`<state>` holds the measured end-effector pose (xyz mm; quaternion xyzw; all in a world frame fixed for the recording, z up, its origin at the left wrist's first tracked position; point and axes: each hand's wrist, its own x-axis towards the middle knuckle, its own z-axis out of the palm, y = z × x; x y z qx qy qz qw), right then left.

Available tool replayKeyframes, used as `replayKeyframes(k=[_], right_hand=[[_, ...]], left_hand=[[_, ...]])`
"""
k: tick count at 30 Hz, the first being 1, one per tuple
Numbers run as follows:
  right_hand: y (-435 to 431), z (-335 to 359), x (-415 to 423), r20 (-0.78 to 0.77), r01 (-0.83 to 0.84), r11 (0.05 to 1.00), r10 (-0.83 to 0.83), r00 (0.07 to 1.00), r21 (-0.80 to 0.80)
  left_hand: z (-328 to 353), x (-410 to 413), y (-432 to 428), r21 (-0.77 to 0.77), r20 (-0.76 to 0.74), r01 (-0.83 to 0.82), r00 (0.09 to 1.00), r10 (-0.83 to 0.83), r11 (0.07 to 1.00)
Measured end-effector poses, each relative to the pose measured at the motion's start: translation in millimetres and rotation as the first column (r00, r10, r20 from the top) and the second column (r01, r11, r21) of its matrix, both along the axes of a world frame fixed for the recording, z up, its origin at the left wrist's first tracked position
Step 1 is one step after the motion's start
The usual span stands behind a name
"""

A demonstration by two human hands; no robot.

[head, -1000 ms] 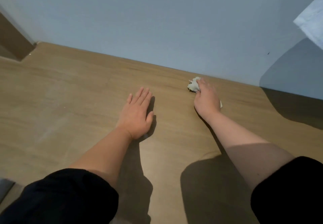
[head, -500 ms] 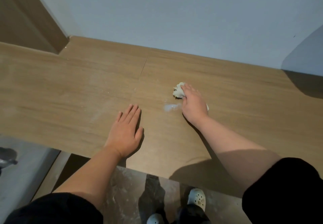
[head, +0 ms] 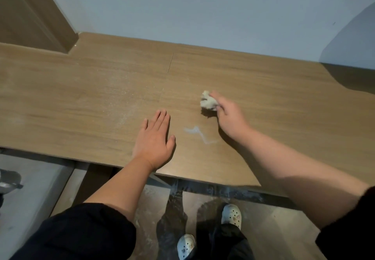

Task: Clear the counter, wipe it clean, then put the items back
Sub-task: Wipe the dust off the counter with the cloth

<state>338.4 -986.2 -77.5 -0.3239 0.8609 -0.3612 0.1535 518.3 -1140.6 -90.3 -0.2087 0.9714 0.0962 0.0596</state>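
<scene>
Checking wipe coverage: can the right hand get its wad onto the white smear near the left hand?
Probably yes. The white smear lies on bare counter just nearside of the wad the right hand grips; the left hand rests flat beside it, not over it.

Single head-worn view, looking steeply down, close over counter [head: 81, 97]
</scene>
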Motion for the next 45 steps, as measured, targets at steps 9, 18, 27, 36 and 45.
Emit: replayKeyframes(k=[9, 18, 27, 36, 45], right_hand=[[11, -15, 29, -0.171, -0.04, 0.985, 0.069, 0.983, 0.165], [45, 24, 49, 0.191, 0.179, 0.981, -0.162, 0.968, -0.075], [116, -12, 99, -0.174, 0.618, 0.756, -0.593, 0.786, 0.214], [-13, -4, 155, -0.13, 0.582, 0.771, -0.569, 0.812, 0.259], [-5, 1, 91, 0.144, 0.584, 0.802, -0.568, 0.81, -0.121]], left_hand=[[1, -1, 0, 0.01, -0.017, -0.014, 1.0, 0.014, 1.0], [1, 1, 0, 0.053, -0.078, -0.025, 0.997, 0.029, 0.998], [5, 22, -2, 0.068, -0.096, 0.036, 0.995, -0.03, 0.997], [1, 32, -11, 0.022, -0.089, -0.011, 0.996, 0.013, 1.0], [-1, 33, -14, -0.019, -0.024, 0.011, 1.0, -0.012, 1.0]])
